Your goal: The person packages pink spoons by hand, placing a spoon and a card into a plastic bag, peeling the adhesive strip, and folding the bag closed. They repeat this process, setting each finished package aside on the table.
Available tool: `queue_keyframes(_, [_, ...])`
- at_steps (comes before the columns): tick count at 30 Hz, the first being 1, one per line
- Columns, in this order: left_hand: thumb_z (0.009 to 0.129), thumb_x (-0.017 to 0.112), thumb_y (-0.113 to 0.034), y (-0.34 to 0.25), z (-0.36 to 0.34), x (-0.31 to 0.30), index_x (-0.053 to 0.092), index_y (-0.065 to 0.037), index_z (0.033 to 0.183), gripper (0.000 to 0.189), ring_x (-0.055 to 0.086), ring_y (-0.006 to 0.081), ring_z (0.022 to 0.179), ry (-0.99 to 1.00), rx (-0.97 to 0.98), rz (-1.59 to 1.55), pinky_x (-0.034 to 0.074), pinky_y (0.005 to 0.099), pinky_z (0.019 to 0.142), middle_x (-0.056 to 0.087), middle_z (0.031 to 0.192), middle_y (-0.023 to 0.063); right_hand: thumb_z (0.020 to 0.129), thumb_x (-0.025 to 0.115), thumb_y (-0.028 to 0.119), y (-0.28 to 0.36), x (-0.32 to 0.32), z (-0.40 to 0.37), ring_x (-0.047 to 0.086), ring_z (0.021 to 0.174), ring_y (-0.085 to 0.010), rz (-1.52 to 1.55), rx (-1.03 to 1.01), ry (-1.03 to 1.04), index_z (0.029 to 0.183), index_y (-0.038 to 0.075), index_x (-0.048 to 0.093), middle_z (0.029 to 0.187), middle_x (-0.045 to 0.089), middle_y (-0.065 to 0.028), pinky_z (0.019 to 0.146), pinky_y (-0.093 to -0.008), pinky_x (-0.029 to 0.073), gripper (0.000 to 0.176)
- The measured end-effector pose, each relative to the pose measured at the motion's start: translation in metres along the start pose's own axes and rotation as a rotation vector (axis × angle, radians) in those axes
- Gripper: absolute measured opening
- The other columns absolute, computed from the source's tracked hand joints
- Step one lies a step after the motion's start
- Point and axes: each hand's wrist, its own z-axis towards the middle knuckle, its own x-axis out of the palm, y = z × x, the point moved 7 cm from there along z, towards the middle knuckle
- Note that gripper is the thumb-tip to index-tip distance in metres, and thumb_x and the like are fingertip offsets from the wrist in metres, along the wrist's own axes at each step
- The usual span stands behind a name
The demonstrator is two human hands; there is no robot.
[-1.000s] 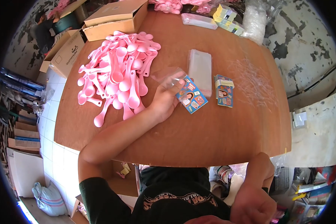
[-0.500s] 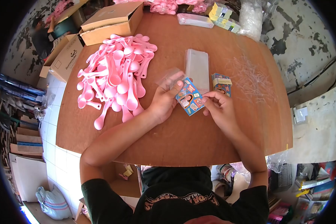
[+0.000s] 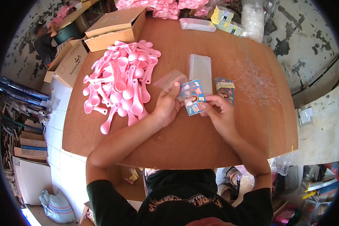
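Note:
A blue printed card is held between my two hands above the table. My left hand is closed, with the thumb pressed on the card's left edge and a clear plastic bag sticking out behind it. At the card's lower right edge, my right hand pinches it between thumb and fingertips. Just beyond lies a stack of clear plastic bags. Beside that stack rests a banded bundle of similar blue cards. Left of my hands spreads a large heap of pink plastic spoons.
Cardboard boxes stand at the table's far left corner and beside it. Along the back lie bagged pink spoons, a wrapped packet and yellow bundles. Thin clear strips are scattered at right. A person sits far left.
The card has turned to stand more upright, still between both hands. The plastic bag in my left hand has shifted slightly, and the whole view has moved a little.

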Motion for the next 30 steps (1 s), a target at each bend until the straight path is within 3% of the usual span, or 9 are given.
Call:
queue_keyframes(5, [0.099, 0.042, -0.036, 0.001, 0.0, 0.001, 0.035, -0.006, 0.135, 0.047, 0.057, 0.024, 0.112, 0.02, -0.01, -0.003, 0.045, 0.0402, 0.098, 0.054, 0.127, 0.0098, 0.088, 0.062, 0.003, 0.007, -0.014, 0.0, 0.063, 0.068, -0.0114, 0.016, -0.099, -0.185, 0.103, -0.003, 0.056, 0.08, 0.066, -0.0091, 0.062, -0.0231, 0.051, 0.017])
queue_keyframes(11, [0.098, 0.045, -0.031, 0.001, -0.002, 0.004, 0.034, -0.004, 0.137, 0.049, 0.057, 0.0245, 0.112, 0.017, -0.013, -0.003, 0.044, 0.04, 0.1, 0.054, 0.126, 0.0123, 0.088, 0.062, 0.003, 0.005, -0.014, 0.002, 0.063, 0.068, -0.0111, -0.006, -0.122, -0.166, 0.103, -0.002, 0.057, 0.081, 0.065, -0.0082, 0.063, -0.0228, 0.051, 0.017])
queue_keyframes(17, [0.097, 0.049, -0.028, -0.001, -0.001, 0.002, 0.04, -0.004, 0.133, 0.044, 0.058, 0.0205, 0.109, -0.016, 0.0, 0.035, 0.047, 0.0391, 0.096, 0.057, 0.118, 0.0089, 0.088, 0.062, 0.003, 0.01, -0.006, 0.001, 0.061, 0.068, -0.0092, -0.053, -0.071, -0.05, 0.104, -0.002, 0.061, 0.083, 0.066, -0.0067, 0.061, -0.0213, 0.05, 0.018])
queue_keyframes(19, [0.096, 0.051, -0.027, -0.002, 0.0, 0.006, 0.042, -0.004, 0.131, 0.042, 0.057, 0.0191, 0.108, 0.035, 0.02, 0.181, 0.047, 0.0376, 0.094, 0.057, 0.116, 0.008, 0.088, 0.062, 0.004, 0.009, -0.008, 0.003, 0.061, 0.068, -0.0089, -0.051, -0.09, -0.054, 0.105, -0.002, 0.062, 0.084, 0.066, -0.0064, 0.061, -0.0211, 0.05, 0.018])
queue_keyframes(30, [0.095, 0.055, -0.022, 0.001, 0.002, 0.002, 0.052, -0.003, 0.119, 0.031, 0.059, 0.0163, 0.103, 0.047, 0.034, 0.151, 0.049, 0.0348, 0.09, 0.06, 0.112, 0.007, 0.091, 0.059, 0.007, 0.016, -0.021, 0.007, 0.06, 0.074, -0.0072, -0.13, -0.098, -0.03, 0.105, -0.001, 0.065, 0.086, 0.066, -0.0047, 0.062, -0.0208, 0.05, 0.017])
